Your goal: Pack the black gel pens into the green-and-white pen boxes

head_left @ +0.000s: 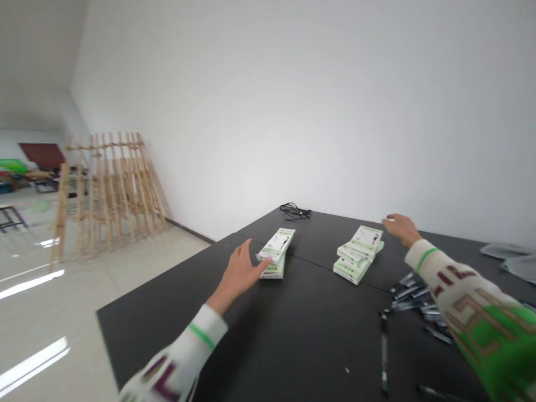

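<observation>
My left hand [240, 272] is beside the left stack of flat white-and-green boxes [280, 244]. Its thumb and fingers are spread, and the thumb tip overlaps the near corner of the stack; whether it touches, I cannot tell. To the right stands a second stack of similar boxes [365, 239], its layers turned unevenly. My right hand [401, 228] hovers just beyond that stack's right side, apart from it, fingers stretched leftward with nothing visible in them. Below the right sleeve lies a heap of dark pens [412, 293], partly hidden by the arm.
The black table [268, 340] meets a white wall. A single pen [384, 354] lies near the front, with another pen [438, 392] at the bottom edge. A coiled black cable [295, 211] rests at the back, grey cloths [517, 262] at right. Wooden easels [113, 190] lean left.
</observation>
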A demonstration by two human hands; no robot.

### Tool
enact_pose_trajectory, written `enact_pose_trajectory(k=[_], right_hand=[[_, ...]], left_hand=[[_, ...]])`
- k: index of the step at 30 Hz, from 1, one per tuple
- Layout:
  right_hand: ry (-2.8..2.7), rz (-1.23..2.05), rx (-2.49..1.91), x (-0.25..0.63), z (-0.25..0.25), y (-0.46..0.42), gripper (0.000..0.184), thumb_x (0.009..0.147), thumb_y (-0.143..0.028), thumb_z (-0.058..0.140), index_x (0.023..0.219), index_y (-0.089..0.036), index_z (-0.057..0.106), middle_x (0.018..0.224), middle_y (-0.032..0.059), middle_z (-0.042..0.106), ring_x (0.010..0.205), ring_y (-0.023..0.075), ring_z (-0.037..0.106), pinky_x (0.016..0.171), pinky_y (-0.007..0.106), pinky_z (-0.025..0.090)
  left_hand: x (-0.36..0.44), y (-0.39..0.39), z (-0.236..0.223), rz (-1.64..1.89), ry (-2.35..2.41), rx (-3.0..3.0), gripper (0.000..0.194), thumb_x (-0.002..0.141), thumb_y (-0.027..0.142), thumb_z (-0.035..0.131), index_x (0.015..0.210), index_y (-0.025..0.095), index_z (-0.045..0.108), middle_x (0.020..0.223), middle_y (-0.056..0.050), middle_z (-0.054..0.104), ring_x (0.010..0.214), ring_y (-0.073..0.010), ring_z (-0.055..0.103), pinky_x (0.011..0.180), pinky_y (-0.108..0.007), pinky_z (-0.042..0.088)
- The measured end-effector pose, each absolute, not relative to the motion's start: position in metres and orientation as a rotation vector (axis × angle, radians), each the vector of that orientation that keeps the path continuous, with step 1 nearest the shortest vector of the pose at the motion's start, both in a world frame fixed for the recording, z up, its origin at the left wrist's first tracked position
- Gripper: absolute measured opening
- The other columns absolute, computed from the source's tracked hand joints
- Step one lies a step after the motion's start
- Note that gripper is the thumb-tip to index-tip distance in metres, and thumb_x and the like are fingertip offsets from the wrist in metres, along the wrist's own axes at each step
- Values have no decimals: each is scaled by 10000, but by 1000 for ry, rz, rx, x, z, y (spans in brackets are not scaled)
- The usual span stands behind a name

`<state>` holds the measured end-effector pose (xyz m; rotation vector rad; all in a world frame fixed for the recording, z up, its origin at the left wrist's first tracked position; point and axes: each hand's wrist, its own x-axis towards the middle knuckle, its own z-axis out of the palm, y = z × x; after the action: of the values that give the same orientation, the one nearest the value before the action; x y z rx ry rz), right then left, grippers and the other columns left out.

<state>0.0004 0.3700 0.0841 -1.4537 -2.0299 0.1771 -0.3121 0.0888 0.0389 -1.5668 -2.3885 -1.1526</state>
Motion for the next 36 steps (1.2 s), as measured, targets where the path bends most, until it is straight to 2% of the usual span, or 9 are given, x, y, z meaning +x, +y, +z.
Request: enact_pose_trajectory(k=[3, 7, 13, 16, 19, 24, 28, 31, 36], right_hand=[[-2154, 202, -1395, -9, 90, 354, 329, 925, -265, 466, 1121, -102, 675, 1118, 175, 672, 1030, 285, 622, 874, 383, 473], [-2405, 273, -1149, -7, 93, 312, 303, 883, -333, 490, 1001, -207, 739, 989, 59, 739, 905, 239, 673, 780, 293, 485], [-2480, 460, -897, 45, 113, 262, 347, 903, -416, 481, 1041, -203, 718, 1041, 68, 722, 946, 257, 655, 819, 331, 485], [-2405, 990, -784, 61, 118, 225, 406, 934, -450, 459, 1181, -185, 644, 1050, 84, 699, 970, 241, 648, 824, 337, 512], [-2276, 1416, -505, 68, 114, 174, 449, 971, -419, 434, 1374, -223, 467, 1165, 82, 640, 1040, 213, 616, 842, 337, 526], [-2196, 1408, -296, 84, 112, 112, 567, 973, -322, 489, 1483, -245, 254, 1319, 97, 523, 1138, 192, 547, 923, 322, 491], [-2313, 1021, -534, 104, 123, 107, 547, 849, -241, 656, 1358, -226, 456, 1236, 87, 546, 1064, 204, 559, 837, 293, 506], [-2411, 955, -596, 110, 128, 105, 275, 797, -173, 680, 1065, -184, 623, 968, 28, 645, 868, 168, 617, 725, 245, 491], [-2374, 1115, -628, 111, 134, 90, 73, 855, -232, 628, 878, -172, 594, 713, -31, 642, 620, 114, 618, 539, 194, 419]], left_hand=[[-325, 127, 53, -1073, -2414, -1646, 392, 928, 349, 546, 1250, 127, 530, 1288, -92, 541, 1101, -248, 585, 932, -466, 480], [-316, 150, 61, -1004, -2412, -1714, 423, 957, 396, 458, 1199, 66, 565, 1222, -25, 544, 1030, -243, 612, 896, -368, 487], [-296, 140, 71, -875, -2422, -1634, 436, 878, 340, 612, 1258, 156, 505, 1252, -118, 562, 1101, -269, 578, 917, -494, 482], [-254, 103, 66, -875, -2266, -1837, 779, 770, 361, 698, 1393, 122, 296, 1338, -176, 488, 1213, -335, 496, 1012, -479, 409], [-199, 57, 53, -1026, -2007, -2325, 804, 757, 388, 695, 1397, 207, 244, 1344, -142, 486, 1210, -316, 502, 1035, -447, 396], [-145, 23, 48, -1185, -1953, -2828, 830, 696, 235, 718, 1378, 277, 249, 1310, -75, 518, 1220, -301, 497, 1017, -431, 409], [-131, 27, 55, -1336, -1878, -3313, 841, 669, 366, 775, 1381, 259, 340, 1312, -77, 527, 1207, -309, 500, 1033, -442, 389], [-112, 25, 56, -1475, -1826, -3466, 830, 692, 436, 756, 1387, 259, 339, 1214, -76, 565, 1123, -286, 542, 986, -437, 414], [-82, 17, 46, -1814, -1675, -3322, 690, 730, 464, 703, 1311, 241, 406, 1146, -83, 562, 1065, -282, 549, 928, -414, 441]])
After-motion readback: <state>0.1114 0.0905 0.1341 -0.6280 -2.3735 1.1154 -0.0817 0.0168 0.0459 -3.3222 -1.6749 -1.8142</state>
